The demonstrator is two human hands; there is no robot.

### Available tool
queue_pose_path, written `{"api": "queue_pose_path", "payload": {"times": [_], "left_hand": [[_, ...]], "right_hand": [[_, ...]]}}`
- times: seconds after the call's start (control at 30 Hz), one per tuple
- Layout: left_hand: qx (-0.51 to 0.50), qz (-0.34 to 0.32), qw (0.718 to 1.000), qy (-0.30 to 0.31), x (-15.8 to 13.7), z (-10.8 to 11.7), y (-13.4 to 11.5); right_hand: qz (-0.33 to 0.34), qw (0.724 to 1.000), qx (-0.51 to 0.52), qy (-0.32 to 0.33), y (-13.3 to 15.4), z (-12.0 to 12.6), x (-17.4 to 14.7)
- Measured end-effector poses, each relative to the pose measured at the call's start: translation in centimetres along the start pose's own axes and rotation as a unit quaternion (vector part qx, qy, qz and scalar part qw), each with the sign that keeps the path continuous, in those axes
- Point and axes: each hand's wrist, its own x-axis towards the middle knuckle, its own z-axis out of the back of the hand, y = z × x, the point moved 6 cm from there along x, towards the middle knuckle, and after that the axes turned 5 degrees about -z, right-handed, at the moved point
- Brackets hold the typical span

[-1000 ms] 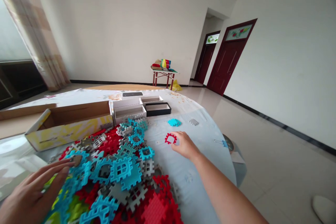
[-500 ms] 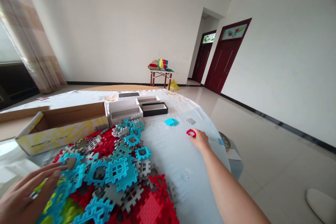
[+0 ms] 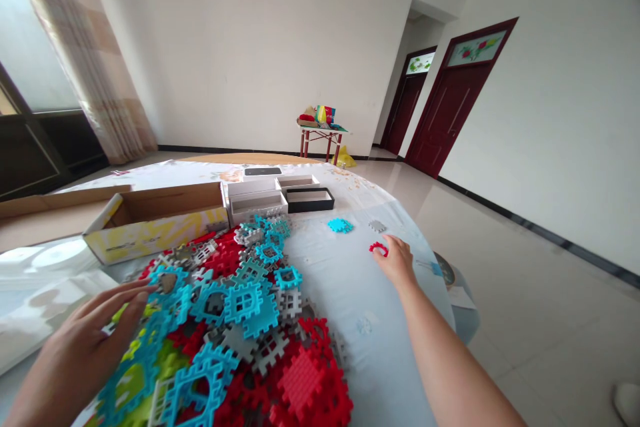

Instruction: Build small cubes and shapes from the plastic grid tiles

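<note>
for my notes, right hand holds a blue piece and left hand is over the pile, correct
Not quite: the head view shows a red piece in the right hand, not blue; the left hand is over the pile.

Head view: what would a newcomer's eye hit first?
Probably the big heap of red, blue, grey and green plastic pieces, spread from lower left to centre on the pale blue cloth. Next, the bare right hand, right of the heap, pinching a small red notched plastic frame. Behind the heap's left side, an open yellow-and-white cardboard box.
</note>
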Motion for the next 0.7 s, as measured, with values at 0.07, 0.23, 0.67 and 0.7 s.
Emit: {"api": "queue_pose_path", "payload": {"times": [0.07, 0.23, 0.67, 0.7], "left_hand": [[-0.016, 0.008, 1.0, 0.019, -0.1, 0.4, -0.9], [-0.031, 0.033, 0.998, 0.035, 0.3, 1.1, -2.8], [-0.02, 0.06, 0.998, 0.03, 0.4, 1.4, -3.0], [-0.021, 0.059, 0.998, 0.031, 0.4, 1.4, -3.0]], "right_hand": [[0.069, 0.994, 0.07, -0.036, 1.9, 0.7, -0.7], [0.223, 0.948, 0.22, 0.061, 8.9, 1.4, -4.4], [0.278, 0.822, 0.104, 0.485, 13.7, 1.1, -12.0], [0.276, 0.819, 0.106, 0.491, 13.6, 0.9, -12.1]]}}
